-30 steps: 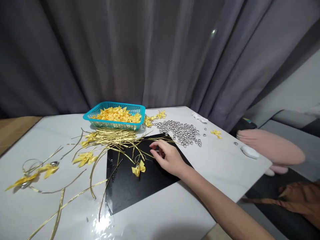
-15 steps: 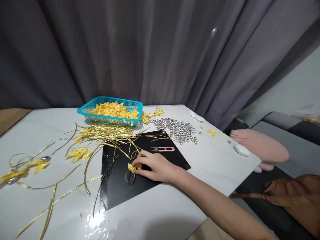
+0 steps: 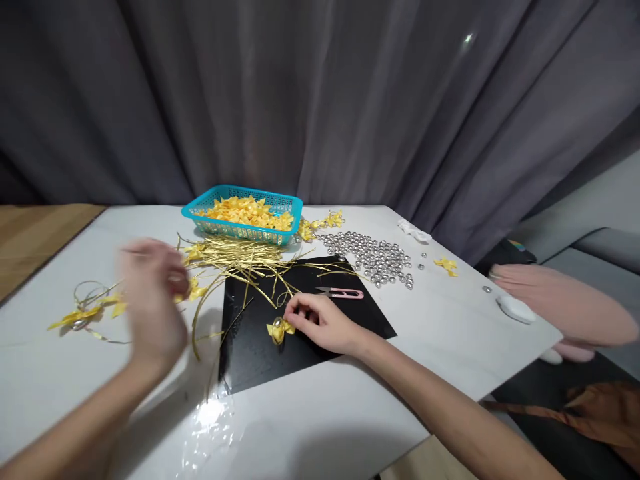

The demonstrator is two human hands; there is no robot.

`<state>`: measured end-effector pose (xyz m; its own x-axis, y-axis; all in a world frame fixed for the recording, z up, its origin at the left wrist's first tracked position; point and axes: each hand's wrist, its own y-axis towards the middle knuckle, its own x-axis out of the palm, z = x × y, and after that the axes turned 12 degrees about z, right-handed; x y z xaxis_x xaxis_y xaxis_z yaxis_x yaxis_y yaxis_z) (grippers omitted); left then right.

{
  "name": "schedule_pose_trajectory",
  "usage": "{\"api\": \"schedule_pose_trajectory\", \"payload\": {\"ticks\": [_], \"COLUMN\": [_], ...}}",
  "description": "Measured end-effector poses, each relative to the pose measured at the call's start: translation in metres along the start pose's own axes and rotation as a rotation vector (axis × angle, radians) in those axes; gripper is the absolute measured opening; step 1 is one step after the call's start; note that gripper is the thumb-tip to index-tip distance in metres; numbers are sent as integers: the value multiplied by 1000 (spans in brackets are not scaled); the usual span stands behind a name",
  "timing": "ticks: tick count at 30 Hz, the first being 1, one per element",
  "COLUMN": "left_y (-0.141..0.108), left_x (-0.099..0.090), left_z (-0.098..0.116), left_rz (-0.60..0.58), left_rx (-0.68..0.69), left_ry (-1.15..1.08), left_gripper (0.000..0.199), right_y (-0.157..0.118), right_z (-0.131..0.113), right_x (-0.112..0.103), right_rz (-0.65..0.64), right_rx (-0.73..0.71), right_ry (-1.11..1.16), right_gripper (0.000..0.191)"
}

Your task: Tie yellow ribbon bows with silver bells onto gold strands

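Observation:
My right hand (image 3: 323, 323) pinches one end of a small yellow ribbon bow (image 3: 274, 331) between thumb and fingertips. The bow rests on or just over the black mat (image 3: 260, 367), with a shiny rounded piece at its middle. Smeared by motion, my left hand (image 3: 155, 303) is raised over the left of the table, near more yellow bows (image 3: 85, 317) and gold cords; whether it grips anything cannot be made out. Behind the right hand, pink-handled thread snips (image 3: 345, 293) lie on the mat. A heap of gold cords (image 3: 240, 257) spreads across the mat's far edge.
A blue basket (image 3: 187, 212) of yellow bows stands at the back of the white table (image 3: 360, 407). Many silver beads (image 3: 383, 259) lie scattered to its right. Further right are a loose yellow bow (image 3: 447, 267) and a white rounded object (image 3: 516, 309) near the table's edge.
My left hand has come into view from the left. The bow in my right hand has turned, and its shiny middle now shows. The view has shifted slightly left.

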<state>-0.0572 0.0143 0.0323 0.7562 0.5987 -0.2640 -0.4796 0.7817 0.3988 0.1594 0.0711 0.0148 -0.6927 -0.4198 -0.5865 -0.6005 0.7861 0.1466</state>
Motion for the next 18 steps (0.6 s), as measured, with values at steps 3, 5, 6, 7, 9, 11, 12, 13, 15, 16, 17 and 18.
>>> {"api": "schedule_pose_trajectory", "payload": {"ticks": [3, 5, 6, 7, 9, 11, 12, 13, 15, 16, 17, 18], "left_y": [-24, -36, -40, -42, -42, -41, -40, -39, -37, -36, -35, -35], "left_x": [16, 24, 26, 27, 27, 27, 27, 28, 30, 31, 32, 32], "left_z": [-9, -13, -13, -13, -12, -11, -10, -10, -10, -11, -11, -10], "left_rz": [-95, -296, -353, -398, -475, -531, -540, -545, -542, -535, -519, -498], "left_rx": [-61, 8, 61, 111, 182, 186, 161, 120, -9, -88, -173, -262], "left_ry": [-7, 57, 91, 123, 162, 174, 169, 153, 79, 21, -47, -120], "left_gripper": [10, 12, 17, 21, 25, 25, 24, 22, 20, 20, 21, 23], "right_y": [-1, -1, -1, 0, 1, 3, 3, 3, 3, 3, 2, 1], "right_z": [2, 4, 5, 7, 9, 10, 10, 9, 5, 3, 0, -2], "right_x": [-5, -6, -6, -4, -1, 3, 5, 5, 5, 5, 4, 3], "right_rz": [-96, -92, -78, -60, -20, 26, 34, 29, -14, -35, -44, -39], "right_rx": [-174, -246, -245, -226, -134, 27, 121, 215, 362, 408, 437, 448], "right_ry": [-41, -64, -64, -58, -22, 77, 169, 282, 506, 591, 648, 677], "right_gripper": [14, 9, 10, 12, 12, 8, 5, 4, 18, 26, 34, 40]}}
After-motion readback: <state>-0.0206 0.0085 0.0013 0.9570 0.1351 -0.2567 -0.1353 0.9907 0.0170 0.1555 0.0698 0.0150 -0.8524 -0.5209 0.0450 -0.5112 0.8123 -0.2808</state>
